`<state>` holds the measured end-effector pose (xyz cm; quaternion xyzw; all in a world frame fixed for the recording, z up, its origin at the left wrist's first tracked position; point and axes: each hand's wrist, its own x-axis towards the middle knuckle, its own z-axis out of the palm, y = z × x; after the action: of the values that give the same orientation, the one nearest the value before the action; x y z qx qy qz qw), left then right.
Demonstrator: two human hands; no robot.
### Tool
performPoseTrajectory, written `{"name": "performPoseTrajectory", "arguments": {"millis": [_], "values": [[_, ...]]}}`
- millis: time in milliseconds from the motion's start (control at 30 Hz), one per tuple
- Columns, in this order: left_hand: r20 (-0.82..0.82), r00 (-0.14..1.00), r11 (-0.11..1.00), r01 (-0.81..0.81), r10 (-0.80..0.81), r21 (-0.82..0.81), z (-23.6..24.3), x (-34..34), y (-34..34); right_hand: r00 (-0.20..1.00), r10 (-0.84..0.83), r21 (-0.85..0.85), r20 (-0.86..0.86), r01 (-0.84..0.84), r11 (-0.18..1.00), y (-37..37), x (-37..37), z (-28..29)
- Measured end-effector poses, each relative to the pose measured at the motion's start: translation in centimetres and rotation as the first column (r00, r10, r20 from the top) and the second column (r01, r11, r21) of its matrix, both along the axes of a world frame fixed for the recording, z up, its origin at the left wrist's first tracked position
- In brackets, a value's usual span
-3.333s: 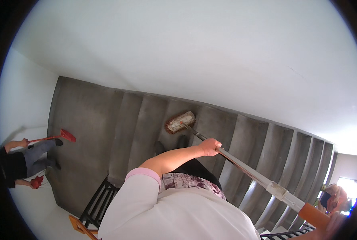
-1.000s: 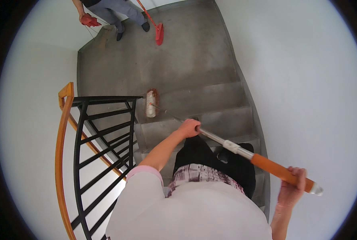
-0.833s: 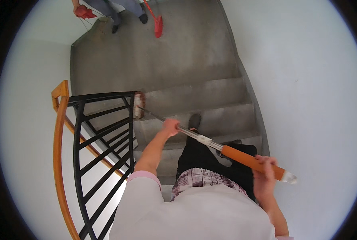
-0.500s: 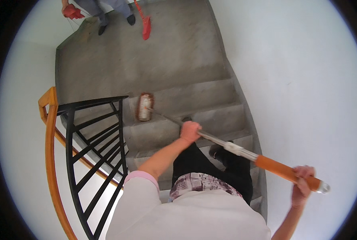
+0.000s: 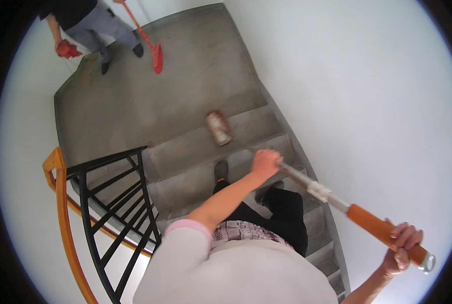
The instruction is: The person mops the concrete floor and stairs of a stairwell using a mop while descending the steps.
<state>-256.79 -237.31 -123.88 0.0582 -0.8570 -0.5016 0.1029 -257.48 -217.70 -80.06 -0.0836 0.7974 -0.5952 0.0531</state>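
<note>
Both my hands hold a long-handled broom (image 5: 370, 223) slanting across the stairs. Its pole is metal with an orange grip at the upper end. My left hand (image 5: 266, 163) is closed around the lower part of the pole. Around the orange grip, close to its end cap, are the fingers of my right hand (image 5: 404, 245). The broom head (image 5: 219, 127), pale on top with brown bristles and a little blurred, is over a step near the landing. Whether the bristles touch the step I cannot tell.
Grey concrete stairs (image 5: 185, 187) lead down to a landing (image 5: 175, 101). On the left runs a black railing (image 5: 86, 202) with a wooden handrail (image 5: 62, 213); a white wall (image 5: 363, 101) is on the right. Another person stands on the landing with a red broom (image 5: 157, 58) and a red cloth-like thing (image 5: 67, 49).
The broom head has swung right along the steps, and both my hands have shifted right with the pole. My view has turned and moved; more of the other person shows.
</note>
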Motion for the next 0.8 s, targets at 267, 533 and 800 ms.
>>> {"name": "performPoseTrajectory", "arguments": {"millis": [267, 533, 800], "values": [[0.433, 0.519, 0.563, 0.826, -0.737, -0.031, -5.1, 7.9, -8.9, 0.897, 0.117, -0.15, 0.426, -0.057, 0.987, 0.7, 3.6, -4.9], [0.076, 0.776, 0.779, 0.618, -0.626, 0.107, -3.2, -4.3, 7.2, 0.989, 0.065, 0.06, 0.131, -0.073, 0.995, 5.8, -2.9, 3.4], [-0.246, 0.949, 0.971, 0.224, -0.198, 0.081, -2.6, -13.4, 15.3, 0.993, 0.08, 0.144, 0.087, -0.092, 0.985, 5.8, -4.0, 3.9]]}}
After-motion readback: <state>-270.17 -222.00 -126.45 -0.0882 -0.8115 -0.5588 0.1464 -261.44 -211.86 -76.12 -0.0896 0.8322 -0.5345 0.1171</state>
